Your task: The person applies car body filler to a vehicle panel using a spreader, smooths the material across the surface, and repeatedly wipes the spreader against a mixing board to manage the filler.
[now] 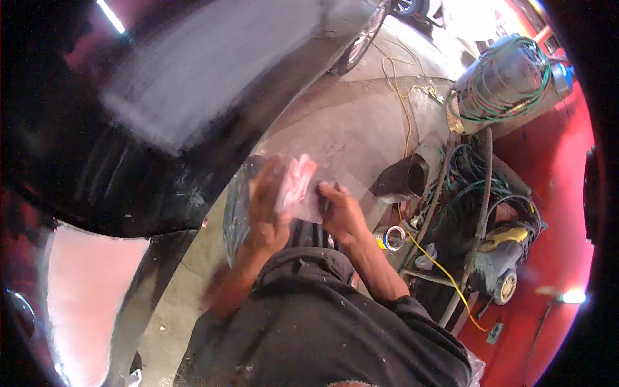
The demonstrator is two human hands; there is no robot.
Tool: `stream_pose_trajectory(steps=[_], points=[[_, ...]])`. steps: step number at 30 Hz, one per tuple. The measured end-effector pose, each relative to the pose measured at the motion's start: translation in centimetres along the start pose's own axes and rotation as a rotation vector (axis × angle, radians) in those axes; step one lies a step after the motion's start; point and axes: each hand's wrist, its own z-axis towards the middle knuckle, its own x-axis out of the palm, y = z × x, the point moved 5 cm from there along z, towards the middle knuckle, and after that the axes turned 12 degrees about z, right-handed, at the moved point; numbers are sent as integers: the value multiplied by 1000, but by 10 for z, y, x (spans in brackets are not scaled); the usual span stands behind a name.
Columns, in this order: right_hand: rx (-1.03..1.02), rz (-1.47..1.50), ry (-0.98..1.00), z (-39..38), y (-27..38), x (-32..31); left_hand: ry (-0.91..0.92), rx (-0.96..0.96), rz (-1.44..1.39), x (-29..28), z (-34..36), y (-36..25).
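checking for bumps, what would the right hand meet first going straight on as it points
Likely the pink material up and left of the right hand, though blur and depth leave that unsure.

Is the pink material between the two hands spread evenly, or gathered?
Gathered: the pink material sits in one uneven patch near the left hand, with grey sheet visible beside it.

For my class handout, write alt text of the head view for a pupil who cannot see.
A person's right hand grips a flat pale sheet bearing pink material, the blurred left hand close beside it. On the left is a dark car body with grey patch and pink patch; on the right, a large grey tank and yellow cord.
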Motion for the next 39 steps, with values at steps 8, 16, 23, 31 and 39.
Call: stream_pose_trajectory(steps=[8, 16, 23, 31, 39], points=[[80, 199, 143, 2, 22, 11, 606, -341, 78, 18, -36, 18], [-877, -1174, 805, -71, 41, 114, 11, -1157, -1384, 50, -53, 61], [-952, -1560, 837, -85, 57, 101, -30, -1384, -1812, 43, -59, 44], [-1106, -1628, 643, -81, 87, 104, -71, -1067, -1027, -3, -16, 36], [-1074, -1641, 782, -108, 71, 129, -35, -974, -985, -12, 0, 18]])
